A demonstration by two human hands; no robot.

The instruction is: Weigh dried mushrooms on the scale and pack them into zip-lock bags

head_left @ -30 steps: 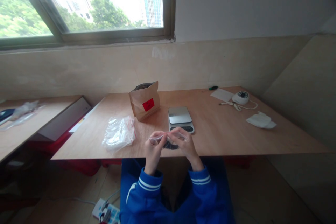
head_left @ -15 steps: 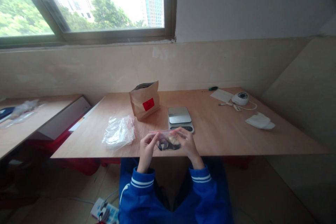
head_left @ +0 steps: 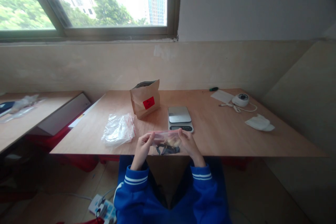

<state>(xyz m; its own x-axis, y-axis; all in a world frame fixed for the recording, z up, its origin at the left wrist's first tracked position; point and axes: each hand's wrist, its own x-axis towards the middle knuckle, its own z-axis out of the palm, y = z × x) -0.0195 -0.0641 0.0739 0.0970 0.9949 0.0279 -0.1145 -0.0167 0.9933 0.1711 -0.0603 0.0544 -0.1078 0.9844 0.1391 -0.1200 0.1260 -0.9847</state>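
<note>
Between my two hands is a clear zip-lock bag (head_left: 167, 139) with a red strip along its top, held at the table's front edge. Dark and pale pieces lie inside it; their kind cannot be made out. My left hand (head_left: 143, 146) pinches the bag's top left corner. At the top right corner, my right hand (head_left: 189, 143) grips it between thumb and fingers. Just beyond the bag stands a kitchen scale (head_left: 180, 115) with a bare metal plate and a dark display. A pile of clear zip-lock bags (head_left: 118, 129) lies to the left of my left hand.
A brown paper pouch (head_left: 140, 103) with a red label stands open behind the scale's left side. Toward the right lie a white dome camera (head_left: 240, 100) with its cable, a white crumpled cloth or tissue (head_left: 259, 123), a paper sheet (head_left: 222, 96) and a green-handled screwdriver (head_left: 214, 89).
My left hand has slid left, and my hands are farther apart. The zip-lock bag's top is stretched wider, and more of its contents shows. My view has shifted slightly.
</note>
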